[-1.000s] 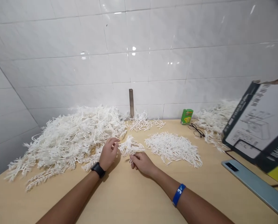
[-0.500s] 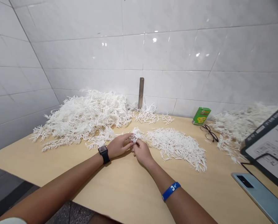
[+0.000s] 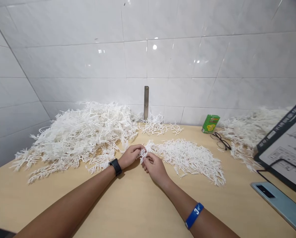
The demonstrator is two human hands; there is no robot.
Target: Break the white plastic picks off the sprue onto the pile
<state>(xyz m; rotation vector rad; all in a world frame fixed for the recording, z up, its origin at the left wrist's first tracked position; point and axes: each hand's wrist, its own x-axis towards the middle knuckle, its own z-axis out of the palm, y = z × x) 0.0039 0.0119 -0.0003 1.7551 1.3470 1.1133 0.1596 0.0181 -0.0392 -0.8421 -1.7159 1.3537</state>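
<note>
My left hand (image 3: 131, 156), with a black watch on its wrist, and my right hand (image 3: 155, 168), with a blue band on the forearm, meet at the middle of the wooden table (image 3: 128, 205). Between their closed fingers is a small white branched piece (image 3: 143, 154), gripped from both sides. To the left rises a large heap of white branched pieces (image 3: 88, 129). A flatter pile of short white pieces (image 3: 192, 157) lies right of my hands. Behind them, near the wall, is a small loose cluster of white pieces (image 3: 154, 125).
A metal bracket (image 3: 146, 102) stands against the tiled wall. At the right are a green box (image 3: 210, 124), black glasses (image 3: 221, 141), another white heap (image 3: 252, 127), a dark-framed printed board (image 3: 286, 148) with a black cable, and a light blue phone (image 3: 281, 205).
The view has turned and shifted slightly. My fingers have moved around the white piece, which now shows more spread branches between my hands.
</note>
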